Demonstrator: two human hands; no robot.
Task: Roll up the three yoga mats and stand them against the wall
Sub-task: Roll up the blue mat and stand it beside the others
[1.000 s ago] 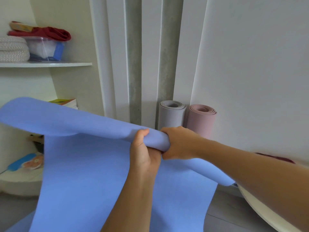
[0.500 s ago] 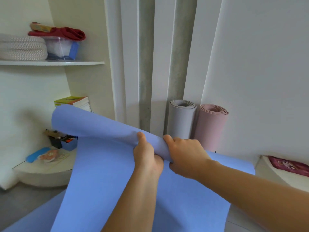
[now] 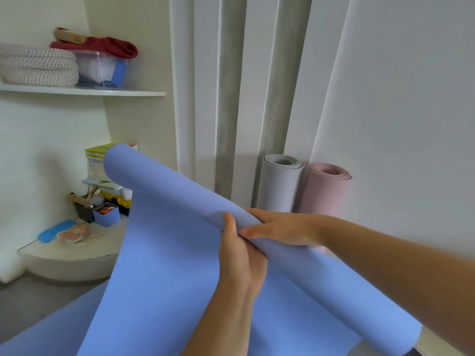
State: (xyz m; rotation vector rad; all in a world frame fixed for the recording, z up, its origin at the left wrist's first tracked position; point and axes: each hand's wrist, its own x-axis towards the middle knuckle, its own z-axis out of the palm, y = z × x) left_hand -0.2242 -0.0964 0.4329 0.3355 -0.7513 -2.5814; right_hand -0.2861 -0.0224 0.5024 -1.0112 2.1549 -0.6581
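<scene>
Blue mat [image 3: 159,253], left hand [image 3: 241,260], right hand [image 3: 285,227]

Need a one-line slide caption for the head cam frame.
Left hand and right hand grip the partly rolled blue mat; grey mat and pink mat stand rolled against the wall.

No legible text anywhere, not even on the book stack [image 3: 95,163]

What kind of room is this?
Probably a corner of a home: a woven basket on a shelf, a stack of books, and a grey mat and pink mat standing against the wall.
</scene>
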